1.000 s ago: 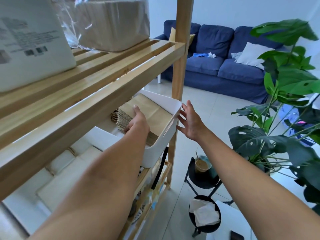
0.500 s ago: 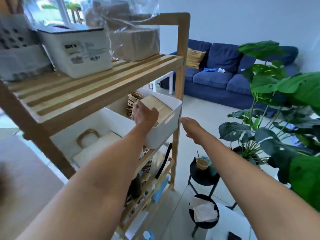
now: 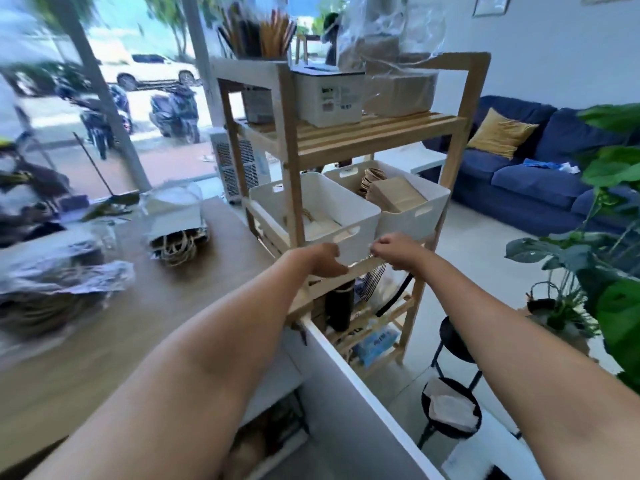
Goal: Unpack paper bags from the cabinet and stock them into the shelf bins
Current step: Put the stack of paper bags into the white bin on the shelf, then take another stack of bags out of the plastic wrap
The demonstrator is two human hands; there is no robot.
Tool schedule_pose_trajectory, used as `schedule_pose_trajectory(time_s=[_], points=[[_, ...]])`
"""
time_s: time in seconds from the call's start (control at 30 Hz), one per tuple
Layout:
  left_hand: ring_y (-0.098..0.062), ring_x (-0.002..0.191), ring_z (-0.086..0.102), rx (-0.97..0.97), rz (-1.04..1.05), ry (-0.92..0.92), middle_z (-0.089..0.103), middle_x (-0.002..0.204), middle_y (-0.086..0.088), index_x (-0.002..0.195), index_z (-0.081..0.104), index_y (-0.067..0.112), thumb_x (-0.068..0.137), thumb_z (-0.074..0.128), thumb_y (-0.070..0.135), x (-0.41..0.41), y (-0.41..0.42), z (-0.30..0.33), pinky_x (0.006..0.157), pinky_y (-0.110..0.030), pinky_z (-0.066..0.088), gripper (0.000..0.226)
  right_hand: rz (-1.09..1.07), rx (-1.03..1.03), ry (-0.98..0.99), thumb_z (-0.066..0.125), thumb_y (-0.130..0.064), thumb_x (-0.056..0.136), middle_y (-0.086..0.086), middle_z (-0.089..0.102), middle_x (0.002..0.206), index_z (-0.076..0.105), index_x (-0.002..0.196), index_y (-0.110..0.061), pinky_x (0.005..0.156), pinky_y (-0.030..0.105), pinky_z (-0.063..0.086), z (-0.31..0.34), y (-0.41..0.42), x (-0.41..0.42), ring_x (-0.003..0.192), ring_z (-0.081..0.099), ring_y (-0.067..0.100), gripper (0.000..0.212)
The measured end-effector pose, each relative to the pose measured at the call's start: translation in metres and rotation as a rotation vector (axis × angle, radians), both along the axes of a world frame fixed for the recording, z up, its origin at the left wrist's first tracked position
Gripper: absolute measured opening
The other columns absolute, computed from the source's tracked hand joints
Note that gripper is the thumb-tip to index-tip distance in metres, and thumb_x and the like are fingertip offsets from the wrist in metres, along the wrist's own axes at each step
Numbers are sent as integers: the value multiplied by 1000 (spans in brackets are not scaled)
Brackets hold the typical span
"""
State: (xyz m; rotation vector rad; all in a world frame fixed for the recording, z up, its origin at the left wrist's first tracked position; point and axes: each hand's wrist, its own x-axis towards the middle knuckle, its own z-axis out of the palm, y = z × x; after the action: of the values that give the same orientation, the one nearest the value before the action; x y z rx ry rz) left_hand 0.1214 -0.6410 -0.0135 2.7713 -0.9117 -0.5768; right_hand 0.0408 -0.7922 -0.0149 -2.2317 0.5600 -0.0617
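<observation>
You face one wooden shelf (image 3: 349, 140) holding two white bins (image 3: 313, 202) on its middle level, one stack of brown paper bags (image 3: 394, 195), and your two hands (image 3: 323, 259).

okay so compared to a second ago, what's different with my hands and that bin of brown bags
Your left hand has let go of the brown paper bags and come back out of the right bin to the shelf's front edge. Your right hand left the bin's outer side and drew in beside the left, fingers curled; whether it holds anything is unclear. The bags and bin stayed on the middle shelf.
</observation>
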Motion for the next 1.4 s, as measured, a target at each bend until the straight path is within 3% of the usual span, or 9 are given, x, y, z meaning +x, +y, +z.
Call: schedule_pose_trajectory(time_s=[0.4, 0.53, 0.73, 0.9, 1.03, 1.1, 1.23, 1.3, 1.4], points=[[-26, 107, 61, 103, 336, -84, 66, 118, -11, 112, 68, 5, 92, 55, 43, 17, 230, 15, 86, -31, 47, 44, 377, 145, 68, 52, -22, 96, 11, 61, 105, 62, 112, -11, 70, 28, 40, -11, 180, 66, 91, 52, 20, 22], [-26, 119, 55, 74, 490, -143, 59, 130, -10, 124, 62, 7, 94, 54, 41, 14, 313, 22, 98, -31, 44, 46, 441, 263, 131, 54, -23, 96, 7, 59, 104, 58, 115, -12, 84, 35, 46, -25, 246, 91, 98, 55, 21, 22], [-26, 110, 60, 12, 574, -290, 64, 120, -9, 119, 64, 13, 86, 64, 36, 21, 406, 28, 87, -27, 45, 40, 289, 647, 179, 48, -16, 98, 5, 50, 74, 51, 115, -19, 78, 27, 49, -40, 338, 135, 66, 49, 15, 17], [-29, 122, 48, 15, 511, -402, 51, 128, -13, 126, 60, 17, 76, 72, 40, 55, 458, 17, 101, -35, 44, 56, 9, 921, 154, 57, -15, 94, 22, 48, 138, 46, 136, -3, 101, 34, 45, -55, 392, 179, 125, 52, 30, 44], [-27, 126, 40, 32, 394, -500, 45, 134, -10, 133, 53, 20, 70, 76, 44, 81, 473, 14, 103, -36, 42, 71, -99, 1161, 168, 54, -17, 96, 22, 38, 147, 36, 143, -3, 108, 32, 41, -58, 411, 197, 135, 44, 31, 52], [-27, 128, 38, 55, 349, -504, 43, 137, -9, 137, 48, 22, 66, 79, 46, 94, 480, 11, 105, -36, 40, 81, -121, 1228, 133, 51, -15, 98, 22, 45, 139, 33, 142, 4, 102, 27, 47, -60, 420, 207, 129, 49, 28, 52], [-26, 131, 34, 67, 293, -493, 37, 142, -6, 144, 37, 30, 64, 81, 47, 114, 483, 7, 107, -36, 36, 92, -176, 1260, 91, 47, -3, 97, 13, 52, 81, 51, 90, 7, 40, 21, 52, -53, 431, 217, 60, 65, 21, 13], [-27, 135, 31, 56, 272, -488, 33, 146, -7, 148, 28, 36, 72, 76, 46, 121, 482, 6, 108, -39, 36, 91, -202, 1260, 53, 47, 0, 96, 12, 51, 73, 48, 73, 2, 36, 21, 51, -48, 431, 224, 32, 60, 17, 24], [-27, 140, 28, -32, 295, -481, 28, 152, -8, 149, 20, 45, 89, 60, 35, 130, 476, 7, 111, -41, 35, 73, -174, 1264, -6, 48, 0, 95, 11, 50, 71, 47, 69, -1, 35, 21, 51, -35, 425, 232, 34, 60, 17, 26]])
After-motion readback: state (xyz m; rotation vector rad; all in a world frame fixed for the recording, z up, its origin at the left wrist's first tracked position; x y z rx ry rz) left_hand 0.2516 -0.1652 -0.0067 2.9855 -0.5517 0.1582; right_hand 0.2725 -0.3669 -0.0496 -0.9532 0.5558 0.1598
